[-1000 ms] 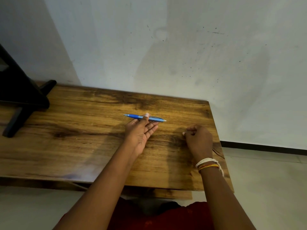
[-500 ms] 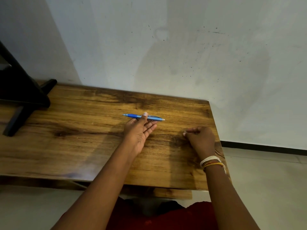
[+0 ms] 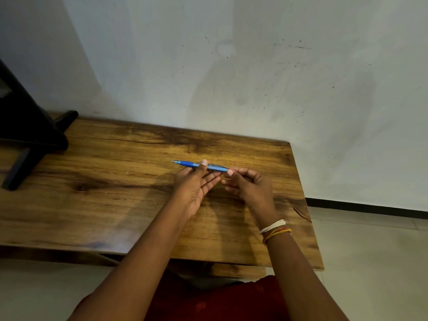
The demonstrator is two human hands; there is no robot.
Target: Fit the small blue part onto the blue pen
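Far left on the tabletop [image 3: 97, 205] there's a black stand [image 3: 30, 140], well clear of the action. The blue pen [image 3: 185, 163] sits about mid-table toward the back, roughly level, tip pointing left; can't tell if it's resting on the wood or lifted just off it.

The left hand [image 3: 194, 188] has it around the middle: thumb laid over the barrel, the other fingers mostly straight underneath, so more of a light pinch than a proper wrap. The right hand [image 3: 247, 184], the one with string bracelets [image 3: 275, 229] at the wrist, has curled fingers, and the fingertips meet the pen's right end, looks like a pinch on the back end.

Handling-wise I'd guess it's a featherweight, stiff plastic stick, smooth on the pale barrel so it could roll or slip. The darker blue section near the tip looks like a rubbery grip, probably the best spot to hold. Nothing fragile, though squeezing hard isn't needed.
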